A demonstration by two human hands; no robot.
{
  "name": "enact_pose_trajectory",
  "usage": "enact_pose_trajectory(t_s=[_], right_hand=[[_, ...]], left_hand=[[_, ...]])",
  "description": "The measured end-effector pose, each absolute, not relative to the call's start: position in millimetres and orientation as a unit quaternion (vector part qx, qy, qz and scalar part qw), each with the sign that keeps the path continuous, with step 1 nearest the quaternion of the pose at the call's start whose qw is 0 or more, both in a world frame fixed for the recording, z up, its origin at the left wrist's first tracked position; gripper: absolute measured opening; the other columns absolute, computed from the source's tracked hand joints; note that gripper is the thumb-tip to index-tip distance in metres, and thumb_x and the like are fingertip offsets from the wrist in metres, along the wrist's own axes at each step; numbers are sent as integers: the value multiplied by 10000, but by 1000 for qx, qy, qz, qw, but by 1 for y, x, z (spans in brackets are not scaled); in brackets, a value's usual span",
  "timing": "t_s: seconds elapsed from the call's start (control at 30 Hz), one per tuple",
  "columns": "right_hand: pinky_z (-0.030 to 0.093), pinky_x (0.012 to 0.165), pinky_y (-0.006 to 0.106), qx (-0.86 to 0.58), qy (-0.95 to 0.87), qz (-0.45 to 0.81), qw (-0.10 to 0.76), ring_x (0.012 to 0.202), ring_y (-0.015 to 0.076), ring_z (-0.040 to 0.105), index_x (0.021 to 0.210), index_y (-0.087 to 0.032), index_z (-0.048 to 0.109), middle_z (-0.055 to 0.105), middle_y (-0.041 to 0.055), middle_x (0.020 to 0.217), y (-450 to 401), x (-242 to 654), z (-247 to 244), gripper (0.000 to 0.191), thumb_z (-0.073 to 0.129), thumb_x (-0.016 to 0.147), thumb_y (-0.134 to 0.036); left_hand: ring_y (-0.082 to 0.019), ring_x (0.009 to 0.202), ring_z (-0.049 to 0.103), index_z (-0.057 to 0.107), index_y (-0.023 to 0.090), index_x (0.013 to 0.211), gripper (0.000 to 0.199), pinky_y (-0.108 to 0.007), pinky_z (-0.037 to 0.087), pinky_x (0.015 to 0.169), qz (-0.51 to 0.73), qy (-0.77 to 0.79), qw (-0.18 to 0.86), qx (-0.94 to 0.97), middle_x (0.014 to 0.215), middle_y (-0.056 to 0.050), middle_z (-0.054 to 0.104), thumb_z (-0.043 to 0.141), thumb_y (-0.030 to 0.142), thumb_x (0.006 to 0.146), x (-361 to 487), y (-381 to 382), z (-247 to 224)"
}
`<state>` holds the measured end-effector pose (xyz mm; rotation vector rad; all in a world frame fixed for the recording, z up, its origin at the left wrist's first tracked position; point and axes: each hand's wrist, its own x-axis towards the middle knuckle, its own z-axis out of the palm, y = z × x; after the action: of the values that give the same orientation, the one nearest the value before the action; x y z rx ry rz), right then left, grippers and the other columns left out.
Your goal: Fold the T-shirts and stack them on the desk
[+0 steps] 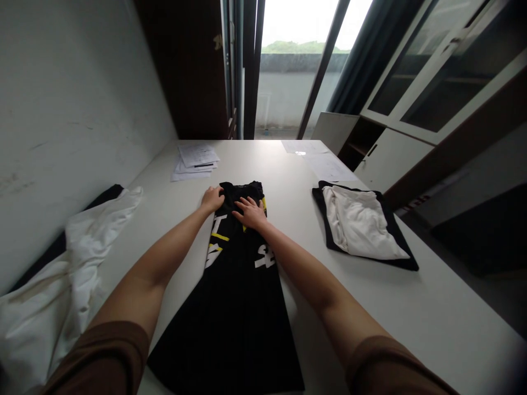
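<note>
A black T-shirt (242,307) with white and yellow print lies lengthwise on the white table, its sides folded in to a narrow strip at the far end and its near end wider. My left hand (212,199) is at the far left edge of the shirt, fingers curled over the fabric and closed on it. Flat on the shirt's upper part rests my right hand (251,213), its fingers spread and holding nothing.
White and black garments (86,247) lie heaped along the left wall. A folded white garment (360,222) sits on folded black cloth (405,262) at the right. Papers (195,159) and more sheets (327,166) lie toward the table's far edge.
</note>
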<state>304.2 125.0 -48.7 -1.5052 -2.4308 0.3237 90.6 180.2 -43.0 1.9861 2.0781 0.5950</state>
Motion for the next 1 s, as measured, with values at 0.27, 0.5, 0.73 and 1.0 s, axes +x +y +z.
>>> enact_pose_trajectory(t_s=[0.27, 0.5, 0.73, 1.0], right_hand=[[188, 1217, 569, -546, -801, 119, 214, 1461, 279, 354, 1365, -329, 635, 494, 29, 1544, 139, 310, -50, 436, 405, 1048, -519], [361, 1098, 488, -669, -682, 97, 278, 1288, 321, 486, 1333, -303, 679, 580, 125, 1373, 175, 361, -56, 386, 575, 976, -408], [409, 1008, 416, -591, -754, 119, 260, 1094, 265, 577, 1213, -330, 736, 653, 72, 1126, 207, 351, -67, 310, 558, 974, -243], [467, 922, 347, -586, -705, 87, 391, 1002, 236, 546, 1223, -210, 731, 586, 96, 1075, 247, 359, -72, 386, 412, 1009, -239]], left_hand=[[-314, 1184, 647, 373, 235, 1558, 727, -393, 503, 969, 140, 760, 137, 619, 1327, -145, 667, 621, 314, 879, 100, 165, -40], [-248, 1172, 624, 650, 298, 1367, 483, -339, 479, 1017, 159, 683, 107, 705, 1274, -91, 632, 457, 161, 946, 102, 173, -49], [-281, 1059, 651, 587, 300, 1439, 517, -381, 509, 943, 98, 676, 60, 728, 1266, -130, 557, 432, 168, 964, 106, 179, -48], [-261, 1113, 598, 582, 280, 1428, 504, -367, 469, 1004, 144, 694, 17, 706, 1235, -121, 555, 388, 140, 985, 113, 212, -34]])
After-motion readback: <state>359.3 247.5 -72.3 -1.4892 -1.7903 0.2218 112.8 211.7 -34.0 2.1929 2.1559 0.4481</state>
